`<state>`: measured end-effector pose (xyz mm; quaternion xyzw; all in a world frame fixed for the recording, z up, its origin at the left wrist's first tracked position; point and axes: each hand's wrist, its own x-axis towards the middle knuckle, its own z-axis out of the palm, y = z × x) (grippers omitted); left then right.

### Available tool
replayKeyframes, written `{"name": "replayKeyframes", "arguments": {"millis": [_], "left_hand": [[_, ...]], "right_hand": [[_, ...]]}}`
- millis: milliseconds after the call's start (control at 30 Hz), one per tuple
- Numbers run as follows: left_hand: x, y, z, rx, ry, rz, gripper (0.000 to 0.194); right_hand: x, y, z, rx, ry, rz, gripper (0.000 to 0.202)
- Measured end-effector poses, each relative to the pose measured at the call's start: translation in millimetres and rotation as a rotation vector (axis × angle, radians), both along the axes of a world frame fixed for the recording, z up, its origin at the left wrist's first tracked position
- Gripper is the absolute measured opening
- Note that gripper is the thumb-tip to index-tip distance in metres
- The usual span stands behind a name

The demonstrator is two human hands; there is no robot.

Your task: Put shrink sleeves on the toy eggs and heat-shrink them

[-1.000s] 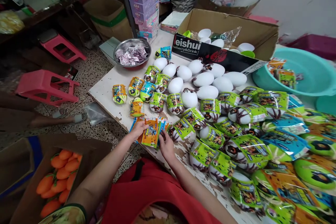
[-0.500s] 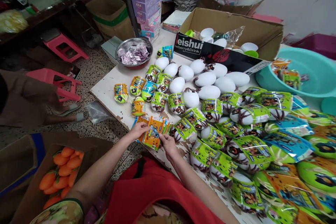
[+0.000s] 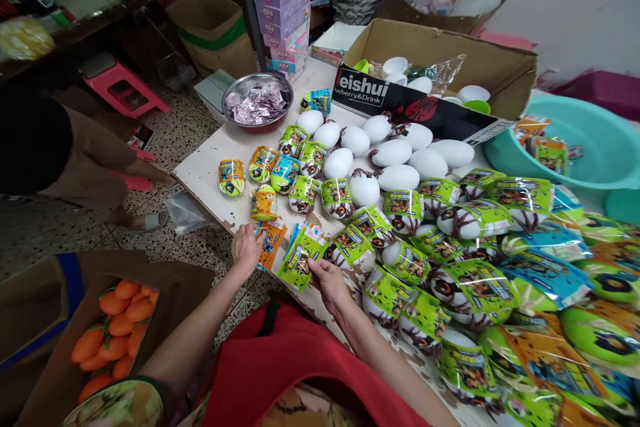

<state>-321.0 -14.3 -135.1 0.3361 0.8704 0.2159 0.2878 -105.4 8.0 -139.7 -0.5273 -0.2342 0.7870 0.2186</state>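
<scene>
My right hand (image 3: pixel 329 282) pinches a green printed packet (image 3: pixel 300 255) near the table's front edge. Just left of it, my left hand (image 3: pixel 247 248) touches the edge of an orange packet (image 3: pixel 271 245) lying on the table; its fingers are bunched and partly hidden, so any grip is unclear. Beyond my hands stand small wrapped eggs, among them an orange one (image 3: pixel 263 203) and a green one (image 3: pixel 337 197). Plain white eggs (image 3: pixel 391 151) lie behind these. Many larger green-wrapped eggs (image 3: pixel 477 287) crowd the table to the right.
A metal bowl (image 3: pixel 257 100) of small sachets sits at the table's far left. Behind the eggs are an open carton (image 3: pixel 430 47) and a turquoise basin (image 3: pixel 590 140). Orange items (image 3: pixel 114 327) fill a box at lower left. A person (image 3: pixel 60 153) stands at left.
My left hand has moved left, away from the packet in my right hand. The orange packet on top now lies at left, and a green one shows in my right hand. The person moved right.
</scene>
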Motion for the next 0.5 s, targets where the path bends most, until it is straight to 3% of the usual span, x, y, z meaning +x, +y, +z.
{"name": "replayKeyframes", "arguments": {"millis": [200,367,500], "left_hand": [[60,-2,19.6,0.098,-0.276,-0.166,0.023],[67,20,31.4,0.159,-0.325,-0.226,0.030],[64,40,44.3,0.233,-0.402,-0.276,0.024]], "right_hand": [[-2,4,16.6,0.107,-0.046,-0.029,0.044],[2,19,29.0,0.284,-0.225,-0.089,0.037],[22,34,35.7,0.358,-0.275,-0.035,0.030]]}}
